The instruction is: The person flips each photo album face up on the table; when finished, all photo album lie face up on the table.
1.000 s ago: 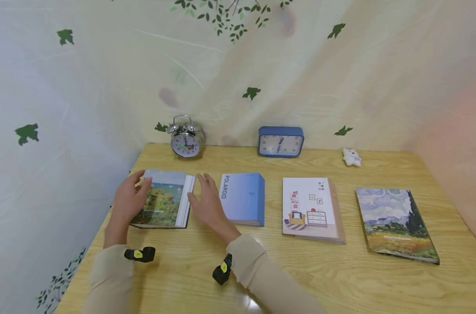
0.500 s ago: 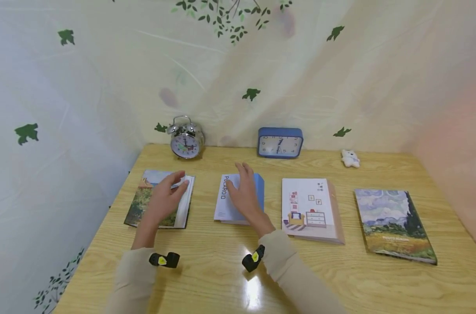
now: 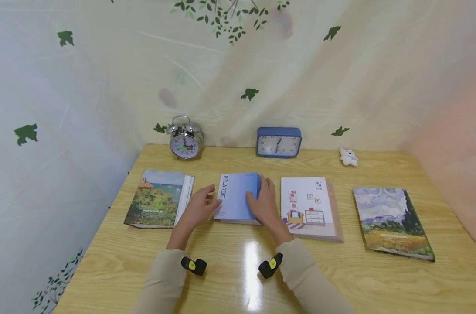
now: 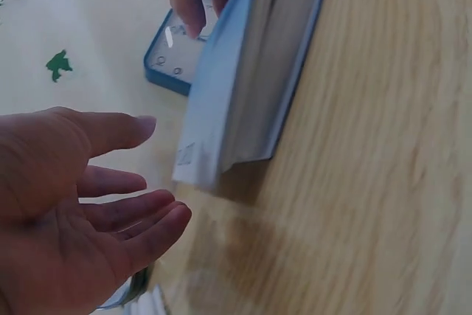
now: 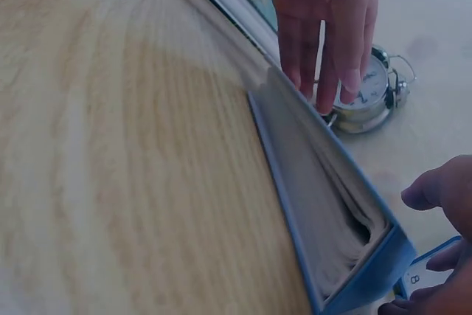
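Note:
A blue photo album [image 3: 238, 198] marked POLAROID lies flat on the wooden table between the two hands. At its left edge is the left hand [image 3: 200, 207], with thumb and fingers spread toward the cover; the left wrist view shows a gap between this hand [image 4: 96, 204] and the album [image 4: 214, 94]. On the spine side, the right hand [image 3: 267, 207] has its fingers along the right edge and its thumb above the cover. In the right wrist view the right thumb stands apart from the album [image 5: 332, 204], and some page edges show between the covers.
Left lies a seaside photo album [image 3: 157, 196]. To the right are a white album [image 3: 306, 196] with a furniture drawing and a landscape photo album [image 3: 391, 222]. Behind stand a silver alarm clock [image 3: 185, 141], a blue clock [image 3: 279, 143] and a small white bear figure [image 3: 348, 157].
Both hands have moved right, the left from the seaside album to the blue album's left side, the right across the blue album to its spine side. The albums stay in place.

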Tool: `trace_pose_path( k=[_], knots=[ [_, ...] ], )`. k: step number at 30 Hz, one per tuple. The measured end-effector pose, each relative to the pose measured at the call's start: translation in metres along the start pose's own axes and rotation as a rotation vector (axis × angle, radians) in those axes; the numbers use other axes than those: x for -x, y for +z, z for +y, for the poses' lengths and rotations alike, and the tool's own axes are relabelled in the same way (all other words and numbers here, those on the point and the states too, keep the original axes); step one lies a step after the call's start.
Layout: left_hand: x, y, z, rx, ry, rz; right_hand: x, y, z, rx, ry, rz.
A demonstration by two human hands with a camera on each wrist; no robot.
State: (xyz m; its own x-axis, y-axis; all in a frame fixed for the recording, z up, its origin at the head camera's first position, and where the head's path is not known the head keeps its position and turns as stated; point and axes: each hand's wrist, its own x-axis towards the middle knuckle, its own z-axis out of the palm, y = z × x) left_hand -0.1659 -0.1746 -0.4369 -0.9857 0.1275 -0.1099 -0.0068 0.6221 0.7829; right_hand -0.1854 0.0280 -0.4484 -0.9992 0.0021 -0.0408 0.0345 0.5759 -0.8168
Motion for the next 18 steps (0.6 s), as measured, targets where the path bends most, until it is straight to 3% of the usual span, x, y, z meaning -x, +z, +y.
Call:
trace_pose_path(
  k=[6, 12, 18],
  knots=[
    [-0.010, 0.017, -0.001, -0.041, 0.003, 0.057, 0.007, 0.001, 0.010, 0.007, -0.010, -0.038],
    [-0.015, 0.022, 0.004, -0.092, -0.042, 0.035, 0.008, 0.001, 0.014, 0.000, -0.024, -0.047],
    [-0.015, 0.024, 0.006, -0.106, -0.040, 0.031, 0.010, -0.001, 0.013, -0.014, -0.032, -0.035]
  ],
)
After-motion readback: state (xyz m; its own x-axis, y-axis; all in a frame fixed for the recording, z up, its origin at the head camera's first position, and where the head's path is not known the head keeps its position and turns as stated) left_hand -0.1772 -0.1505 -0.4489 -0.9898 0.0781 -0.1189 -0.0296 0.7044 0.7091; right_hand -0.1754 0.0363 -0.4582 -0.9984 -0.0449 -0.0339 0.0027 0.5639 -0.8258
